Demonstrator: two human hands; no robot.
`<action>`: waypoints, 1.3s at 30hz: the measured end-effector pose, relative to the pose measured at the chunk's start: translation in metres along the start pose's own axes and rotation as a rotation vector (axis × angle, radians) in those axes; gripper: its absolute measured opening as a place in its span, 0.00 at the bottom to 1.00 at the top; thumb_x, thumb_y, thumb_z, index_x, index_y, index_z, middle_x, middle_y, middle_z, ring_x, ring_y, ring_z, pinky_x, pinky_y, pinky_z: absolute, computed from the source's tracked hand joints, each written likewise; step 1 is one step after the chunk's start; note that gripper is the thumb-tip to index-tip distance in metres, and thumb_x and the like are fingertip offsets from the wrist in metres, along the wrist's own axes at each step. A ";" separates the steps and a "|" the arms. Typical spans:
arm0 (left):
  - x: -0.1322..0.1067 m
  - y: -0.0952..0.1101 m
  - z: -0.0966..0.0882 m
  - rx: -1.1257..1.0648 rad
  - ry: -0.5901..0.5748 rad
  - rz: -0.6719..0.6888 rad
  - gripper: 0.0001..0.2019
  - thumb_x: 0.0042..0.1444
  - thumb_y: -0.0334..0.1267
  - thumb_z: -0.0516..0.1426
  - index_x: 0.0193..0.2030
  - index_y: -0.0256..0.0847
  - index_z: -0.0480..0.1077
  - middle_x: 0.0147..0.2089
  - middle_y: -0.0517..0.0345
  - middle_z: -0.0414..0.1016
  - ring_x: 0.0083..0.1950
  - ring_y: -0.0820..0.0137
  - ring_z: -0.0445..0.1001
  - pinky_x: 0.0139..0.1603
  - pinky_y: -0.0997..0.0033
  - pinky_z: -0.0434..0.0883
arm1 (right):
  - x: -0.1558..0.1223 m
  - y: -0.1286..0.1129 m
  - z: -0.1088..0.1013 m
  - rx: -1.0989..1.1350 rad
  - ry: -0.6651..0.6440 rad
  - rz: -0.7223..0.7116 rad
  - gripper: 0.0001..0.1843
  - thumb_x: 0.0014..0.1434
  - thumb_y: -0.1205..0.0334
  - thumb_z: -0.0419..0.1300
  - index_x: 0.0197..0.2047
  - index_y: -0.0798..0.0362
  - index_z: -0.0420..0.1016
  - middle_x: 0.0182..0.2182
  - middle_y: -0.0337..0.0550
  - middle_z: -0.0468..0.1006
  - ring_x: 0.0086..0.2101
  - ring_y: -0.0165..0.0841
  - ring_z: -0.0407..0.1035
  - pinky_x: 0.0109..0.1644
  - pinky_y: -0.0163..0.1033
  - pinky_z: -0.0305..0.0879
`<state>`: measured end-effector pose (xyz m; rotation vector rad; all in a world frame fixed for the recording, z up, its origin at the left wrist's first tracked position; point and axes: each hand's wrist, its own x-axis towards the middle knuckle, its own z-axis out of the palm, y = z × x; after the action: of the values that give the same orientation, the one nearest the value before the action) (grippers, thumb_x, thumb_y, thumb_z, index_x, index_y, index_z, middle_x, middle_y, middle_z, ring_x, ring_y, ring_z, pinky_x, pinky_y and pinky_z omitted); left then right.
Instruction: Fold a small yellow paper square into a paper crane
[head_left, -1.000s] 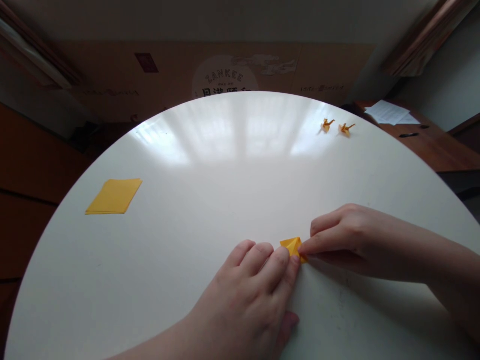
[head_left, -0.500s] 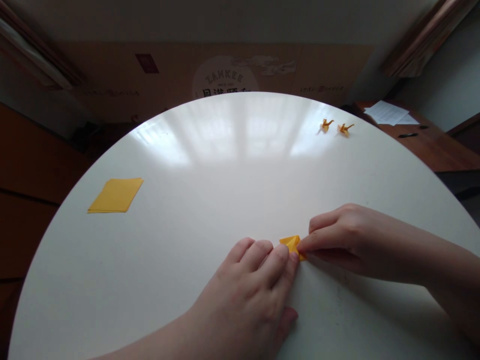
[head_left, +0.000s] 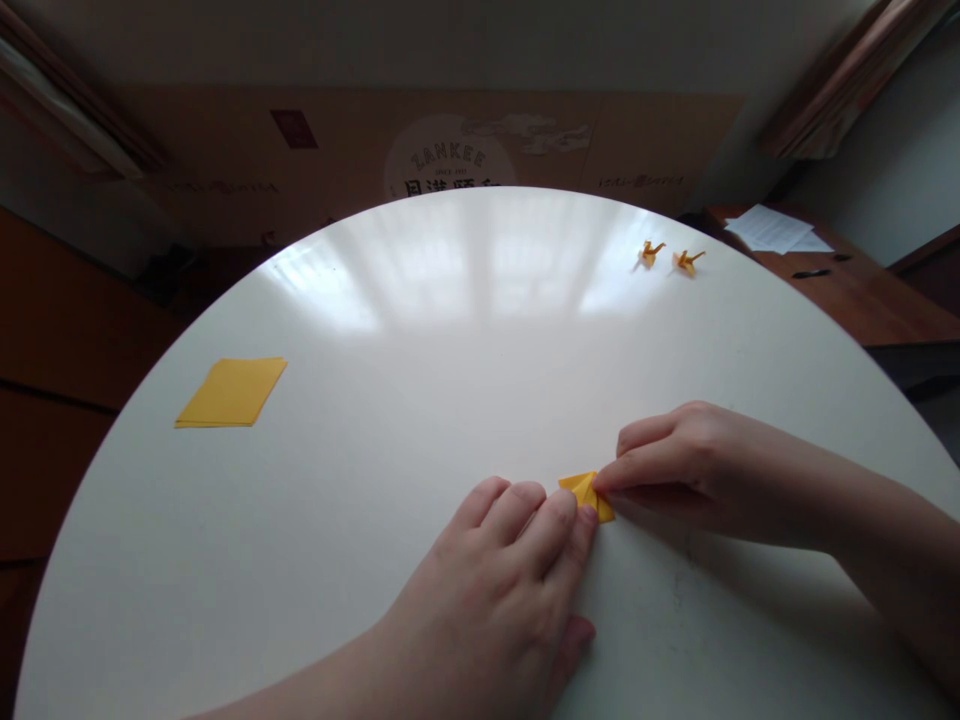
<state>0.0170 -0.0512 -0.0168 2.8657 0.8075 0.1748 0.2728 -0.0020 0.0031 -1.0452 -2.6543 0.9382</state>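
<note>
1. The folded yellow paper (head_left: 586, 487) is the landmark; it lies on the round white table (head_left: 375, 420), between the fingertips of both hands; its visible part slants from far left to near right, though covering fingers leave its full long axis untold.
2. The left hand (head_left: 502, 590) lies on its near-left side, fingers pressing down at the paper, thumb apart from it; nothing is clasped there.
3. The right hand (head_left: 686, 460) comes from its right, index fingertip touching its right edge; whether the thumb pinches beneath cannot be told; both hands are in contact, so neither is nearer.
4. Well left of the paper sits a stack of yellow sheets (head_left: 231, 392); far beyond it, to the right, stand two folded birds (head_left: 649, 254), near the table's far edge; white surface stretches between it and both.
</note>
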 end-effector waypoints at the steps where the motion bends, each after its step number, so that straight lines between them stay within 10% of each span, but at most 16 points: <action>1: 0.000 0.000 0.000 -0.003 0.002 0.001 0.27 0.67 0.46 0.52 0.68 0.35 0.62 0.64 0.49 0.69 0.57 0.56 0.66 0.60 0.54 0.62 | 0.000 0.001 -0.001 0.020 0.002 0.000 0.11 0.65 0.66 0.60 0.46 0.49 0.83 0.31 0.40 0.79 0.28 0.28 0.72 0.33 0.30 0.62; 39: 0.001 0.002 -0.005 -0.021 -0.031 -0.025 0.27 0.67 0.45 0.50 0.69 0.35 0.61 0.63 0.49 0.70 0.56 0.54 0.66 0.60 0.53 0.61 | 0.014 0.003 0.007 0.051 0.127 0.051 0.06 0.61 0.66 0.64 0.37 0.50 0.83 0.32 0.38 0.83 0.31 0.29 0.74 0.34 0.31 0.64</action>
<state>0.0179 -0.0521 -0.0112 2.8300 0.8305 0.1346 0.2612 0.0055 -0.0050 -1.1265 -2.4991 0.9119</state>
